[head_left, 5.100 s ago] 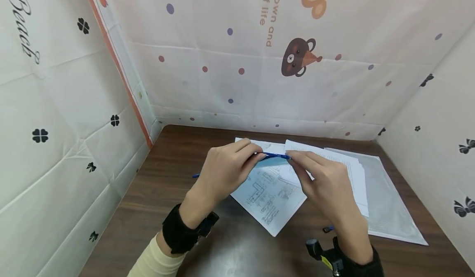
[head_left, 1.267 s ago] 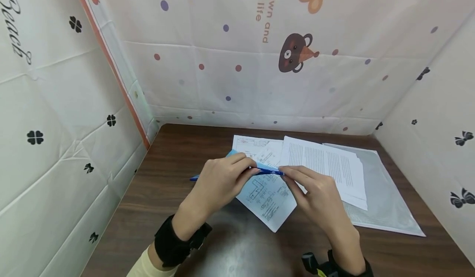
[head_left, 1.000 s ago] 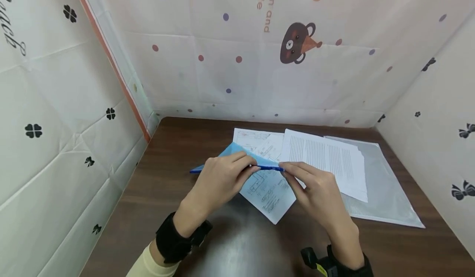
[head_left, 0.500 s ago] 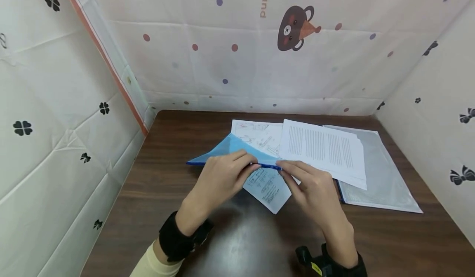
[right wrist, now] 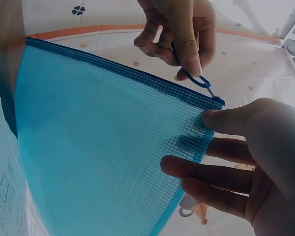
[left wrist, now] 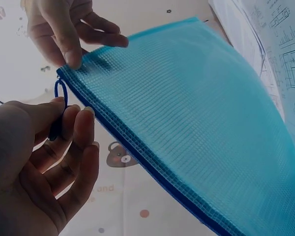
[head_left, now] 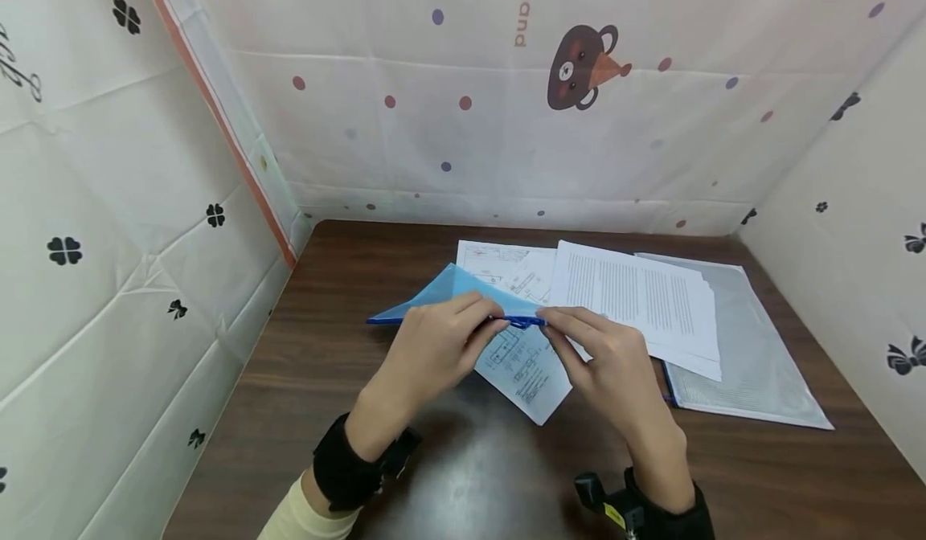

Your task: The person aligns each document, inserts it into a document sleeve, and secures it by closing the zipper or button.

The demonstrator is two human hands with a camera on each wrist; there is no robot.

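Your left hand pinches the dark blue cord loop; your right hand pinches 1 corner of the see-through blue mesh pouch, over the brown bench. From there the long dark blue zip edge runs to your left.

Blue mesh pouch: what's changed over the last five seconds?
The blue mesh pouch has tilted: its panel now spreads beyond its zipper edge, which looks closer to the near corner of the drawing sheet. The left hand and right hand still hold it; the printed pages and grey bag stayed put.
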